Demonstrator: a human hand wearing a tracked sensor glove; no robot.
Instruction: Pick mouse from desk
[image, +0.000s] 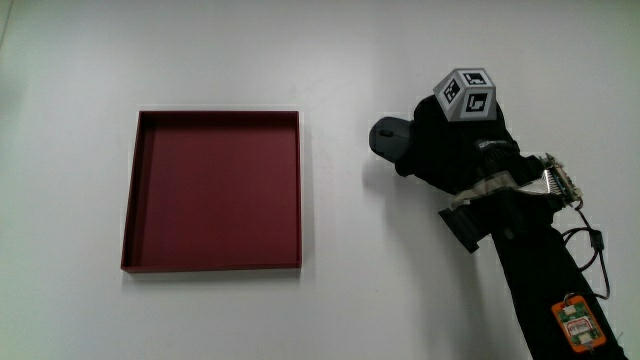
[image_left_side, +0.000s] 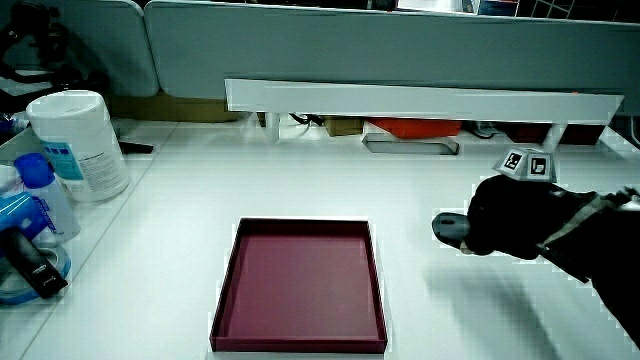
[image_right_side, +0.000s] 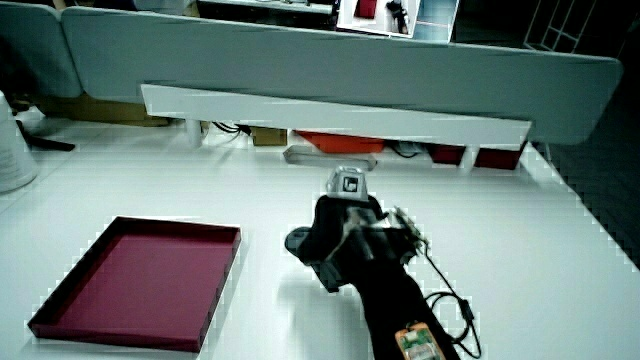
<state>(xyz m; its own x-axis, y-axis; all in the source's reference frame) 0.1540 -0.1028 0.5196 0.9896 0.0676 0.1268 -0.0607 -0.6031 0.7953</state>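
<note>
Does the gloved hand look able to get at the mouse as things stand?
Probably yes: the hand is already over the mouse, covering most of it. Nothing lies between them; the red tray sits apart beside it.

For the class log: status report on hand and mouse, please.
Hand covering mouse on table. Grip unconfirmed. Red tray beside, apart. Nothing in the way.

My hand (image: 452, 150): black glove, black-and-white patterned cube (image: 467, 94). Mouse (image: 388, 138) dark grey. Tray (image: 213, 190) beside mouse dark red. Table (image: 350, 300) white.

one mouse (image: 385, 136), one tray (image: 130, 200)
</note>
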